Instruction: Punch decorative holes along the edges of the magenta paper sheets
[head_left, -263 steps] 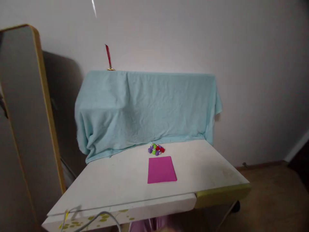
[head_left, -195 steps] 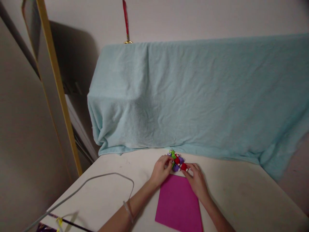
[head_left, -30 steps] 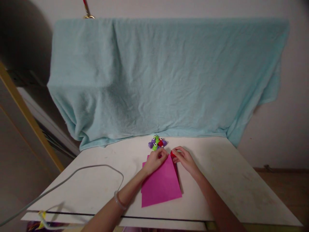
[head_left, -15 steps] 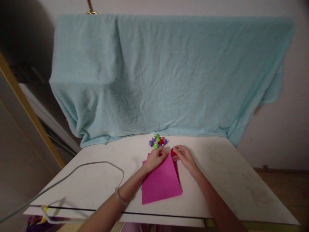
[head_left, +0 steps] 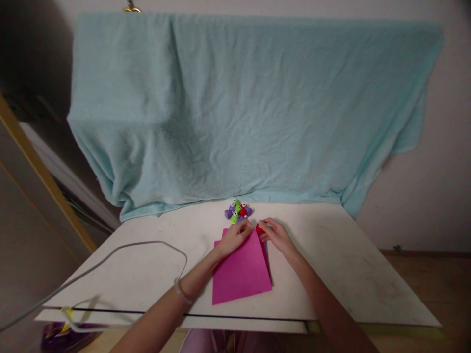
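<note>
A stack of magenta paper sheets (head_left: 241, 272) lies on the white table (head_left: 349, 274). My left hand (head_left: 234, 239) rests on the far edge of the top sheet, fingers pinching its corner. My right hand (head_left: 275, 236) holds a small red piece (head_left: 260, 228) at the paper's far right corner. Just beyond lies a small pile of purple, green and red pieces with googly eyes (head_left: 237, 211).
A light blue towel (head_left: 239, 108) hangs over something at the back of the table. A grey cable (head_left: 121, 255) loops across the left side. A board with a yellow edge (head_left: 40, 171) leans at the left. Wooden floor shows at the right.
The view has shifted slightly. Both hands stay at the paper's far edge; the top sheet is turned a little against the one below.
</note>
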`<action>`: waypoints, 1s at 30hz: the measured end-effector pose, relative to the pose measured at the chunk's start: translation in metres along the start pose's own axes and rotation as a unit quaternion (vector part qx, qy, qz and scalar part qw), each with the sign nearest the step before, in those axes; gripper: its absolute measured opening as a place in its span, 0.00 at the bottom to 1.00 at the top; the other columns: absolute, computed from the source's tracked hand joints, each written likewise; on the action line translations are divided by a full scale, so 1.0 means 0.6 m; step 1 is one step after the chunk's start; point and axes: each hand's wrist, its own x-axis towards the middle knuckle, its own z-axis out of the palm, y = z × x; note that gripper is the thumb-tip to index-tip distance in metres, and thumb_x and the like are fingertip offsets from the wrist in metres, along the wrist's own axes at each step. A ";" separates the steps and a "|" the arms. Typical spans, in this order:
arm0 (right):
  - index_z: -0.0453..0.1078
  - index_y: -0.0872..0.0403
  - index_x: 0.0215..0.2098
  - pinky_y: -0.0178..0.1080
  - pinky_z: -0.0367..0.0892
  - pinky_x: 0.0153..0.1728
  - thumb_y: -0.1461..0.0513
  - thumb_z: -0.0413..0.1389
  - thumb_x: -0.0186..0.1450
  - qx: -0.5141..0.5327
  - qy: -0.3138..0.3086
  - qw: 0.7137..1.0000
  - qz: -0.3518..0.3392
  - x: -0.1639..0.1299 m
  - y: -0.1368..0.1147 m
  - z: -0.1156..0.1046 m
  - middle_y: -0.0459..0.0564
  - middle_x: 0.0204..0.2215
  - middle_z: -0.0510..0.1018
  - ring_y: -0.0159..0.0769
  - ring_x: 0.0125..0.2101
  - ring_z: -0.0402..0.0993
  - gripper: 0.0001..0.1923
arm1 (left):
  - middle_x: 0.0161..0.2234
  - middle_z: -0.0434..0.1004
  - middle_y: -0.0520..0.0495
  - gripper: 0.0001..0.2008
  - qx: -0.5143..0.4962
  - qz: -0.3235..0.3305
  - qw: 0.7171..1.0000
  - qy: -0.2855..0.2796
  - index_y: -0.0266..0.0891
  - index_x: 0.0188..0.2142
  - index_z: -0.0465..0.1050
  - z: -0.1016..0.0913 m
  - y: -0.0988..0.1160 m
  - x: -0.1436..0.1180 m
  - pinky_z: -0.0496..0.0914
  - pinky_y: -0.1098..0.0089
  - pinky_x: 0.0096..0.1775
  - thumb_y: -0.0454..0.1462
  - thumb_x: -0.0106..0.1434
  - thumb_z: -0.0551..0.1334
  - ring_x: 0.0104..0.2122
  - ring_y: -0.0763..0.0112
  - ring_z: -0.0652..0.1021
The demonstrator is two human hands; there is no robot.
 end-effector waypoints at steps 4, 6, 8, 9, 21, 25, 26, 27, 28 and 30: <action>0.67 0.54 0.37 0.32 0.71 0.23 0.45 0.59 0.57 0.004 0.001 1.000 -0.004 0.002 0.003 -0.002 0.47 0.27 0.78 0.33 0.21 0.76 0.22 | 0.24 0.65 0.53 0.17 -0.004 -0.002 1.000 0.000 0.38 0.28 0.63 0.000 0.000 0.000 0.59 0.72 0.29 0.48 0.65 0.52 0.26 0.73 0.65; 0.67 0.54 0.37 0.32 0.71 0.22 0.46 0.59 0.58 0.003 -0.001 1.000 -0.002 0.002 0.004 -0.003 0.47 0.27 0.78 0.32 0.21 0.76 0.21 | 0.25 0.66 0.53 0.16 -0.009 0.002 1.000 0.000 0.38 0.28 0.63 0.000 0.001 0.000 0.59 0.72 0.30 0.47 0.66 0.52 0.26 0.72 0.66; 0.67 0.54 0.37 0.32 0.71 0.22 0.46 0.59 0.58 0.000 -0.003 1.000 0.000 0.002 0.004 -0.004 0.47 0.27 0.78 0.32 0.21 0.75 0.21 | 0.26 0.67 0.52 0.15 -0.015 0.004 1.000 -0.001 0.38 0.29 0.64 -0.001 0.003 -0.001 0.60 0.72 0.31 0.46 0.66 0.52 0.28 0.72 0.67; 0.67 0.54 0.37 0.32 0.71 0.23 0.46 0.59 0.58 -0.001 -0.007 1.000 0.002 0.001 0.004 -0.003 0.47 0.27 0.78 0.32 0.21 0.75 0.21 | 0.27 0.68 0.52 0.15 -0.015 0.004 1.000 -0.001 0.38 0.30 0.64 -0.001 0.004 -0.001 0.61 0.72 0.32 0.46 0.66 0.52 0.28 0.72 0.68; 0.68 0.54 0.36 0.34 0.72 0.26 0.46 0.61 0.55 -0.002 -0.049 0.999 0.011 -0.001 0.001 -0.003 0.48 0.29 0.79 0.35 0.26 0.77 0.22 | 0.27 0.72 0.50 0.13 0.008 -0.005 1.000 0.020 0.38 0.32 0.68 0.001 -0.007 0.002 0.62 0.71 0.32 0.44 0.65 0.53 0.28 0.69 0.71; 0.69 0.53 0.37 0.35 0.72 0.27 0.47 0.63 0.54 -0.005 -0.051 0.999 0.014 -0.003 -0.003 -0.002 0.48 0.30 0.79 0.37 0.28 0.77 0.22 | 0.25 0.71 0.51 0.13 0.012 0.013 0.999 0.028 0.39 0.34 0.68 0.004 -0.002 0.000 0.62 0.71 0.31 0.45 0.66 0.52 0.26 0.70 0.70; 0.69 0.53 0.38 0.34 0.71 0.28 0.47 0.63 0.54 -0.005 -0.051 0.999 0.014 -0.002 -0.002 -0.002 0.48 0.30 0.79 0.36 0.28 0.77 0.22 | 0.25 0.70 0.51 0.13 0.014 0.021 0.999 0.030 0.39 0.34 0.67 0.004 0.000 -0.001 0.62 0.71 0.31 0.45 0.67 0.51 0.27 0.70 0.70; 0.69 0.53 0.39 0.34 0.71 0.27 0.47 0.63 0.54 -0.003 -0.048 0.999 0.015 -0.002 -0.001 -0.002 0.48 0.30 0.79 0.36 0.28 0.77 0.22 | 0.26 0.70 0.51 0.14 0.017 0.029 0.999 0.032 0.39 0.34 0.67 0.003 0.002 -0.001 0.62 0.71 0.32 0.45 0.67 0.51 0.27 0.70 0.70; 0.69 0.53 0.40 0.34 0.71 0.27 0.47 0.63 0.54 -0.002 -0.046 0.999 0.017 -0.001 0.002 -0.003 0.48 0.30 0.79 0.36 0.27 0.77 0.23 | 0.26 0.70 0.51 0.13 0.019 0.036 0.999 0.033 0.39 0.34 0.67 0.003 0.004 -0.002 0.62 0.71 0.32 0.45 0.67 0.51 0.27 0.70 0.70; 0.69 0.53 0.41 0.34 0.71 0.26 0.48 0.64 0.53 0.001 -0.041 0.999 0.022 0.002 0.007 -0.004 0.48 0.30 0.79 0.35 0.26 0.76 0.24 | 0.27 0.71 0.51 0.13 0.021 0.045 0.998 0.033 0.39 0.34 0.67 0.002 0.006 -0.002 0.62 0.71 0.33 0.44 0.67 0.51 0.28 0.70 0.71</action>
